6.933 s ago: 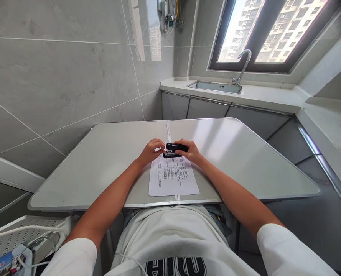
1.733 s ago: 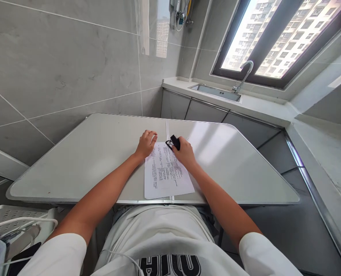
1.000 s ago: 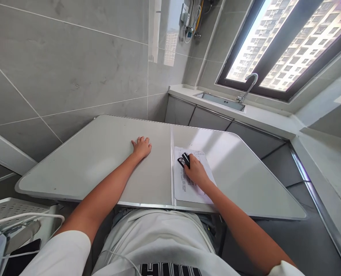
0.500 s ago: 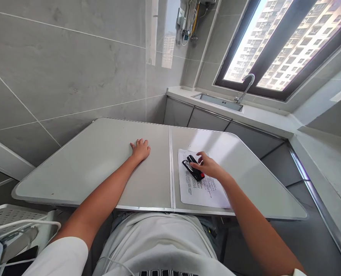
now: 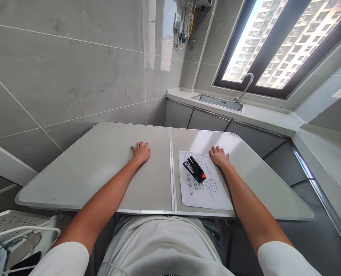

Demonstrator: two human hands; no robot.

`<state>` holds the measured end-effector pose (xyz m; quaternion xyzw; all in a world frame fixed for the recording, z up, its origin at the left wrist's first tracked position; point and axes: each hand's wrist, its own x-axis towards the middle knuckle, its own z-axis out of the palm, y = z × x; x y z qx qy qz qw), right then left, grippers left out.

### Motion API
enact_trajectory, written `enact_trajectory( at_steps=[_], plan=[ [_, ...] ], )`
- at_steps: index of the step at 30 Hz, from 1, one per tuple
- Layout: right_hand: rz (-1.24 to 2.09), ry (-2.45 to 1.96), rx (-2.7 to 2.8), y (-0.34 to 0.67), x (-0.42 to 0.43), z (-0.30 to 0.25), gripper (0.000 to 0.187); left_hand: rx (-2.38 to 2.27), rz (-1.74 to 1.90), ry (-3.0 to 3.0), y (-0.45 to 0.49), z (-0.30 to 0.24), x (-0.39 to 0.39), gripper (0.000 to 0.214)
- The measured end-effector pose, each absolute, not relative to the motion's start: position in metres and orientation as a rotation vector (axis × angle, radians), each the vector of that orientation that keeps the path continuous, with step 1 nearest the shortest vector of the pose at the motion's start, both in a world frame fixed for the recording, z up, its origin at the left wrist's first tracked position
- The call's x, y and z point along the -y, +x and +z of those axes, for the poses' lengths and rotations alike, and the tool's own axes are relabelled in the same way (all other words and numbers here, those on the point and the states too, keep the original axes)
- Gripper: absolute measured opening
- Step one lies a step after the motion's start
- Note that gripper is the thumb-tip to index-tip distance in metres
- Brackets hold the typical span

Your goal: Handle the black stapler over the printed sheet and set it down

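Observation:
A black stapler point(image 5: 194, 169) with an orange end lies on a printed sheet of paper point(image 5: 205, 189) on the right half of the grey folding table point(image 5: 101, 168). My right hand point(image 5: 219, 156) rests flat on the table at the paper's far right corner, fingers spread, holding nothing. My left hand point(image 5: 140, 151) lies flat on the left half of the table, fingers apart, also holding nothing. The stapler sits between the two hands, closer to the right one, and touches neither.
A seam point(image 5: 172, 168) splits the table down the middle. Behind it runs a counter with a sink point(image 5: 218, 102) and a tap point(image 5: 244, 85) under a window. A tiled wall stands on the left. A white wire rack point(image 5: 17, 230) with cables sits low at the left.
My right hand slid the paper and stapler to the right half of the table, let go of the stapler and now rests flat beside it. My left hand left the paper and lies flat.

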<state>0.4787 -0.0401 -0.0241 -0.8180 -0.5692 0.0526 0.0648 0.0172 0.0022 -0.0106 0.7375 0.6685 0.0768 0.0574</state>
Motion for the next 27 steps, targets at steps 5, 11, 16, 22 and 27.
enact_trajectory(
  at_steps=[5,11,16,22,27],
  plan=[
    [0.156,-2.463,1.73,0.4827,0.0384,-0.0251,0.066,-2.031,0.23,2.239,0.0174,-0.0096,-0.0018,0.056],
    [0.21,-2.455,1.733,0.4844,0.0377,-0.0235,0.067,-2.036,0.221,2.236,0.0182,-0.0067,-0.0009,0.056],
    [0.226,-2.471,1.738,0.4847,0.0369,-0.0239,0.068,-2.035,0.216,2.242,0.0189,-0.0048,0.0005,0.057],
    [0.218,-2.455,1.731,0.4841,0.0373,-0.0245,0.069,-2.046,0.217,2.246,0.0186,-0.0054,0.0004,0.057],
    [0.218,-2.456,1.73,0.4843,0.037,-0.0247,0.069,-2.038,0.224,2.246,0.0184,-0.0069,-0.0005,0.058]
  ],
)
